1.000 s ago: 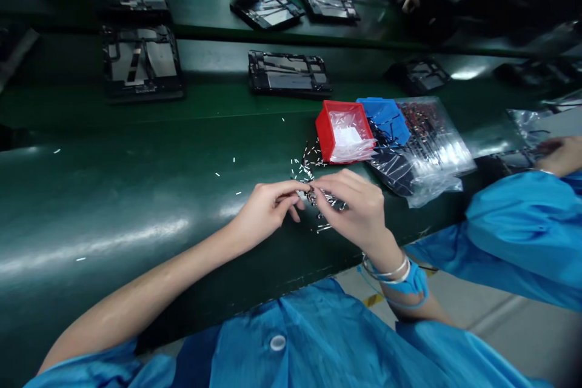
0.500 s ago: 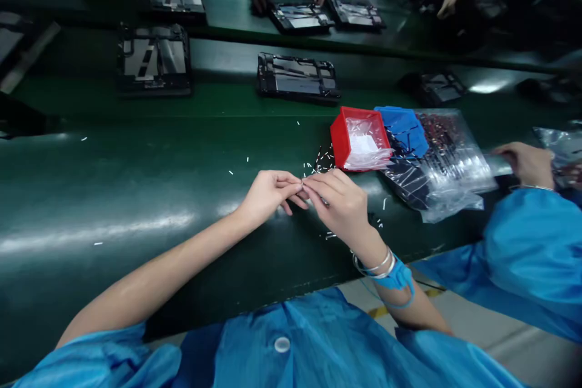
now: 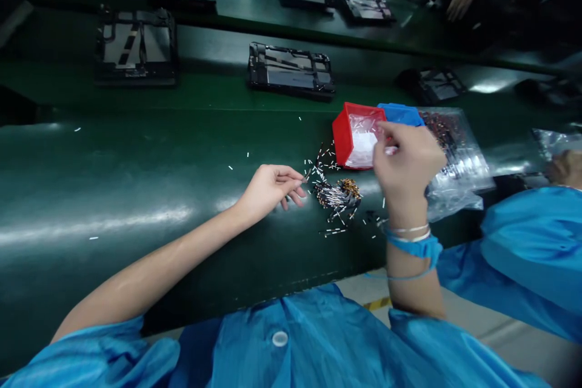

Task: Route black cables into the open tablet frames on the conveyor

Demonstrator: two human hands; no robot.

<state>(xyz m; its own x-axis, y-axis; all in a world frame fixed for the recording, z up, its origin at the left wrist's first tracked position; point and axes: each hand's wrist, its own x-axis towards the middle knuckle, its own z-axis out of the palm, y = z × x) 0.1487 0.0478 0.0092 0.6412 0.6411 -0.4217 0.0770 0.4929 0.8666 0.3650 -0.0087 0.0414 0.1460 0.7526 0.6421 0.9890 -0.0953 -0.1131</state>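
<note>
On the green bench (image 3: 136,194), below a row of open device frames (image 3: 136,45), a thin pin (image 3: 308,175) is pinched between thumb and forefinger of the left hand (image 3: 270,189). The other fingers are loosely curled, and the pin's tip is held just left of a pile of small wire parts (image 3: 339,195) lying on the bench. Further right, the right hand (image 3: 407,160) is raised over the lined red bin (image 3: 342,133), fingertips drawn together; whether anything is gripped there cannot be told. By these signs, the pin is best held low and steady, so that nothing is dropped among the scattered pieces. A co-worker's blue sleeve (image 3: 522,236) is seen at far right.
</note>
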